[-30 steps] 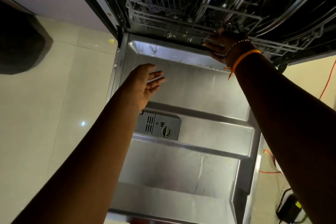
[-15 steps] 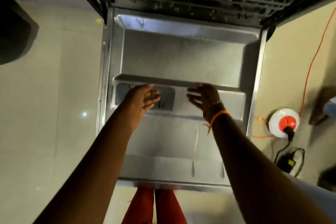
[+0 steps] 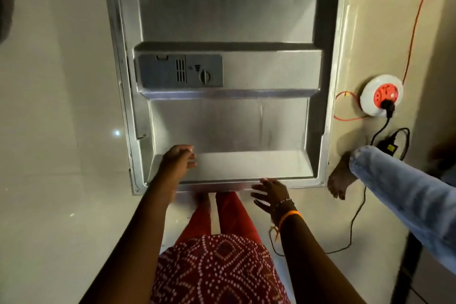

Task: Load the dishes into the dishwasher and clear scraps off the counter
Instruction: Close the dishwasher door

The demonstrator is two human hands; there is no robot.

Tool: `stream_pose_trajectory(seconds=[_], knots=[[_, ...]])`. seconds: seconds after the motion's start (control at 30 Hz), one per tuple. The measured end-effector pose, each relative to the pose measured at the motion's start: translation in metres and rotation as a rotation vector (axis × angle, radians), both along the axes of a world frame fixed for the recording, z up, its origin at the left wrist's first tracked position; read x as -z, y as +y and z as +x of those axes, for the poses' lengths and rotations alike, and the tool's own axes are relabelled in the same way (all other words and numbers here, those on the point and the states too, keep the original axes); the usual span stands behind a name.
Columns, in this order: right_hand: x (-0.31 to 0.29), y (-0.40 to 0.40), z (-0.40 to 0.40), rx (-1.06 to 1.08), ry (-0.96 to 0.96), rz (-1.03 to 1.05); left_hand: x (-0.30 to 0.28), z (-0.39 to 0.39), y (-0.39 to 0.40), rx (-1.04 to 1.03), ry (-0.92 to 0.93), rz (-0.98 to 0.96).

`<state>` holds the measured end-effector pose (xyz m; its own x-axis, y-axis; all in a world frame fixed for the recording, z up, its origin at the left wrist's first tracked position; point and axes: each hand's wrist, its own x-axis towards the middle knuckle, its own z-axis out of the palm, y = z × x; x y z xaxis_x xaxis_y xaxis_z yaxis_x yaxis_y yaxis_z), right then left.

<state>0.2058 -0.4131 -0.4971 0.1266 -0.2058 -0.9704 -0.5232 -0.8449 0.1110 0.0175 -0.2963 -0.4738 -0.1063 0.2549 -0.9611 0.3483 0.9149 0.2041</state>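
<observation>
Both arms are stretched forward and down. The left hand [image 3: 179,155] is held with fingers loosely bent, nothing gripped. The right hand [image 3: 270,194], just beside and nearer, is spread open, bracelets worn at its wrist.

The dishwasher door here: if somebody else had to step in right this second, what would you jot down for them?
Left hand: open, over the near edge of the lowered dishwasher door, holding nothing.
Right hand: open, fingers spread, just past the door's front edge, holding nothing.
Door lies fully open and flat; detergent dispenser is shut. No dishes or racks in view.
Done: cannot tell from this view whether loading is finished.
Left: probably lift the door shut; then clear scraps from the counter, which is out of view.
Watch the bystander's foot and the orange cord beside the door.
</observation>
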Motion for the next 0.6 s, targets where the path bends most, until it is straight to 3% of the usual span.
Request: stream_pose_trajectory(seconds=[0.13, 0.3, 0.47, 0.6], knots=[[0.01, -0.016, -0.007, 0.126, 0.096, -0.05, 0.011, 0.008, -0.022, 0.335, -0.003, 0.009], [0.032, -0.027, -0.028, 0.262, 0.037, -0.044, 0.036, 0.0, -0.037, 0.37, -0.018, 0.048], [0.06, -0.046, -0.047, 0.286, 0.022, -0.049, 0.04, -0.029, -0.048, 0.403, 0.016, 0.052], [0.09, -0.062, -0.051, 0.232, -0.123, -0.038, 0.052, -0.054, -0.059, 0.435, 0.045, 0.068]])
